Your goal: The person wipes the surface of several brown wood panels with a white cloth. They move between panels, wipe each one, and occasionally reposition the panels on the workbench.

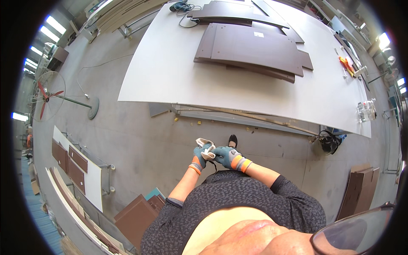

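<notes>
Filling the upper view, a white-topped worktable [157,70] carries overlapping dark-brown panels [250,46]. To its left stands a pedestal fan [47,99] with red blades. Both of the person's hands wear blue-grey gloves with orange cuffs: the left hand [199,156] is closed around a crumpled off-white cloth, while the right hand [229,157] has curled fingers touching it; whether they pinch it, I cannot tell. That cloth [207,146] is in front of the person's waist, between the hands, apart from the table's near edge. A clear jar [366,111] sits by the tabletop's right edge. One white label [258,34] is stuck on the uppermost panel, its print too small to read. Smallest is a dark printed mark [233,152] on the right glove, illegible.
</notes>
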Available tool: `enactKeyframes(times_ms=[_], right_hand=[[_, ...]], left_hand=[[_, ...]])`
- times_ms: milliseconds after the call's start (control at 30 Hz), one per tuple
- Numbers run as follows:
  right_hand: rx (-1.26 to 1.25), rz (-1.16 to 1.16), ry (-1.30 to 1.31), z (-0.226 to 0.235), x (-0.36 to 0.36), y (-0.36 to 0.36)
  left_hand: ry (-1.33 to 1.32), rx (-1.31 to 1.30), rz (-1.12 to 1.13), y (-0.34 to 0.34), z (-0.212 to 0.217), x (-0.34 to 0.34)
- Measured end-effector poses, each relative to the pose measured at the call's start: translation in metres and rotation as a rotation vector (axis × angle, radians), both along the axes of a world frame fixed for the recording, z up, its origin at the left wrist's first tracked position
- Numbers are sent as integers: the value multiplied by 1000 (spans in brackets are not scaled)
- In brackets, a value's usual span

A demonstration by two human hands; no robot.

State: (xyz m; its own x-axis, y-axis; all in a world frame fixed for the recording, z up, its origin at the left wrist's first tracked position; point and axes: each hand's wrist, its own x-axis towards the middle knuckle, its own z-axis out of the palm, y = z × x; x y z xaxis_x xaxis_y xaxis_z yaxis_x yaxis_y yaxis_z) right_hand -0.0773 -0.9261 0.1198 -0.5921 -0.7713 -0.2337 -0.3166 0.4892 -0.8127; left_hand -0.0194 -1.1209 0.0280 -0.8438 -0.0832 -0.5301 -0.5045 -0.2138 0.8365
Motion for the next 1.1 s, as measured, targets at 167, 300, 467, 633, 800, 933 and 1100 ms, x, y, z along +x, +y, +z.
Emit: enactKeyframes(times_ms=[167,300,467,633,800,933,1100], right_hand=[[-153,149,69,23,-105,-43],[-15,-65,-75,14,-192,18],[-66,-307,-96,13,-254,28],[-49,-480,-114,17,-289,8],[-123,-729,-137,11,-299,21],[-328,-901,39,10,-316,52],[-440,-1096,487,46,-356,121]], left_hand=[[226,45,240,-101,-58,-54],[-30,445,417,-41,-16,-145],[-119,416,512,-69,9,-197],[-75,98,551,-131,3,-263],[252,-203,351,-134,64,-367],[572,-301,268,-86,121,-452],[641,-336,184,-47,139,-539]])
